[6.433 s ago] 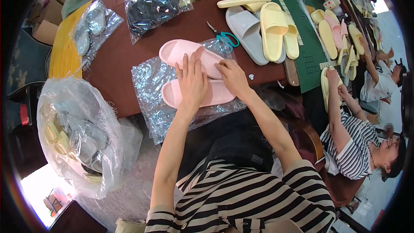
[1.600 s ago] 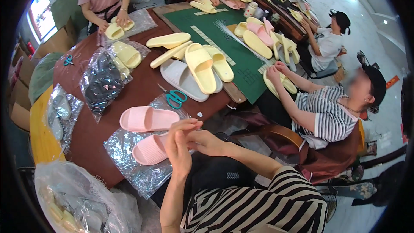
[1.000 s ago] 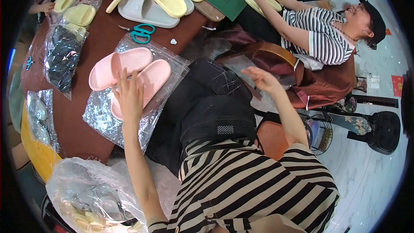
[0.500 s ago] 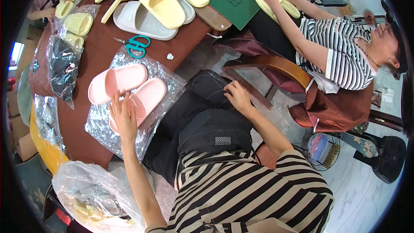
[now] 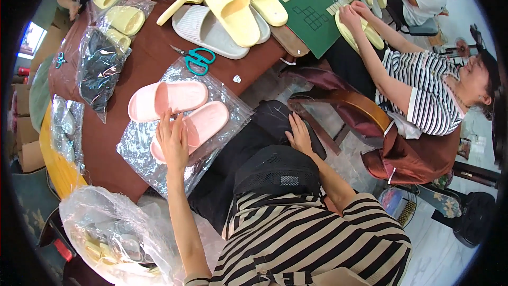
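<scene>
Two pink slippers (image 5: 188, 95) lie side by side on a clear plastic bag (image 5: 138, 148) at the table's near edge. My left hand (image 5: 173, 140) rests over the strap of the nearer slipper with its fingers spread, covering part of it. On my dark-clothed leg lies my right hand (image 5: 300, 136), fingers stretched and holding nothing. Thin pale threads show on the dark cloth beside it. Teal-handled scissors (image 5: 199, 61) lie just beyond the bag, their blades pointing left. A small white piece (image 5: 237, 79) sits on the table right of them.
Yellow slippers (image 5: 231, 8) and grey slippers (image 5: 203, 30) are piled at the back beside a green mat (image 5: 312, 18). Bagged slippers (image 5: 125, 20) lie at left. A large plastic sack (image 5: 114, 233) stands lower left. At right, a seated person (image 5: 418, 85) handles a yellow slipper.
The whole view has shifted, moving the table rightward in the picture. My right hand has drawn back from the threads and flattened on my leg. My left hand stays on the pink slipper.
</scene>
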Available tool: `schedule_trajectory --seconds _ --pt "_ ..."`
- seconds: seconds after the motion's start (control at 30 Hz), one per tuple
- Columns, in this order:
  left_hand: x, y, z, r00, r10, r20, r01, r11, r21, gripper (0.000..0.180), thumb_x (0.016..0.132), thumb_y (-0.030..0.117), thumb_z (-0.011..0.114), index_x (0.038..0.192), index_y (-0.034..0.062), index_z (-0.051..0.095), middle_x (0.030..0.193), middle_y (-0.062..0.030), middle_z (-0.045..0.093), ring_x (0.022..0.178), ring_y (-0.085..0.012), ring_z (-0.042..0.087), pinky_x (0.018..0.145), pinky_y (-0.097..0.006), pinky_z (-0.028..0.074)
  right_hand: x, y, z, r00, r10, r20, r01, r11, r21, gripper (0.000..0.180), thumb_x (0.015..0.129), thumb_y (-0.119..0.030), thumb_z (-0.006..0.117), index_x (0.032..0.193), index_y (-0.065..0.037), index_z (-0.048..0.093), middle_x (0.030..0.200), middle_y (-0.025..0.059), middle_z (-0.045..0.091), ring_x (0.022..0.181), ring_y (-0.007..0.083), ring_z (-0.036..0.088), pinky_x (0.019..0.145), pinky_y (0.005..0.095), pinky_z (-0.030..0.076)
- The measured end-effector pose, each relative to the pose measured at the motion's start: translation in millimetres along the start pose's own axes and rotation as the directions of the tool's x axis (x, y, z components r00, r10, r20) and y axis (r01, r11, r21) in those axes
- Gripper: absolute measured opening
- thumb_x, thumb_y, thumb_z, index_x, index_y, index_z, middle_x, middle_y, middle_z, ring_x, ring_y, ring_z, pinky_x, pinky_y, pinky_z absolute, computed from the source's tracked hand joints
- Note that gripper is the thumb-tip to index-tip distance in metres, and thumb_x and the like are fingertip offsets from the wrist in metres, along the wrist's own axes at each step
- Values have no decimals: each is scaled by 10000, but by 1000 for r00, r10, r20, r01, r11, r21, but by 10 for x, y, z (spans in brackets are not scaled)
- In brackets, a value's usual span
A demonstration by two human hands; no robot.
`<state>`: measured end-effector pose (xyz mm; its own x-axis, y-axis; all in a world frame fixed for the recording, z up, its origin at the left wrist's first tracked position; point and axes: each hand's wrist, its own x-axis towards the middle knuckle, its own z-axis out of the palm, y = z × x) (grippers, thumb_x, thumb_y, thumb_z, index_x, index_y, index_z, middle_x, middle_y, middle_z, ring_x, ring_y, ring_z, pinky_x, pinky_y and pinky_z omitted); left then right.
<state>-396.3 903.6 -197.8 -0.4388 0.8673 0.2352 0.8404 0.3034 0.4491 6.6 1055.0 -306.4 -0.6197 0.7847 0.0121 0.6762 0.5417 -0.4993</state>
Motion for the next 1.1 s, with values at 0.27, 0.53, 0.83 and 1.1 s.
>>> schedule_trajectory --seconds 0.27,0.53,0.83,1.1 --pt "-18 5 26 1000 -18 -4 18 999 29 413 909 101 621 1322 95 602 1496 -149 450 1403 -342 396 1163 -514 261 -296 -90 157 976 38 214 31 950 -309 724 973 -306 588 1563 -63 246 1632 125 223 1513 360 164 1218 522 136" --pt "54 11 -41 993 -28 111 25 999 28 448 906 133 635 1351 115 587 1483 -141 453 1407 -345 388 1168 -529 249 -262 -229 -19 908 204 367 -90 949 -303 724 1010 -346 516 1586 -81 167 1659 109 126 1532 342 68 1234 507 69" --pt "-26 -129 90 996 88 -20 -82 974 209 369 966 103 583 1333 102 621 1427 -168 505 1303 -354 483 1076 -504 366 -244 -338 35 982 70 177 -35 980 -194 674 990 -352 538 1548 -75 282 1619 95 263 1511 322 177 1230 503 116" --pt "12 -110 105 995 94 -44 -89 990 105 392 971 135 604 1362 120 594 1475 -134 459 1358 -342 430 1120 -487 326 -553 -535 -152 996 61 -60 -60 998 9 527 850 -93 682 1355 -63 536 1432 132 481 1352 345 431 1122 486 349"
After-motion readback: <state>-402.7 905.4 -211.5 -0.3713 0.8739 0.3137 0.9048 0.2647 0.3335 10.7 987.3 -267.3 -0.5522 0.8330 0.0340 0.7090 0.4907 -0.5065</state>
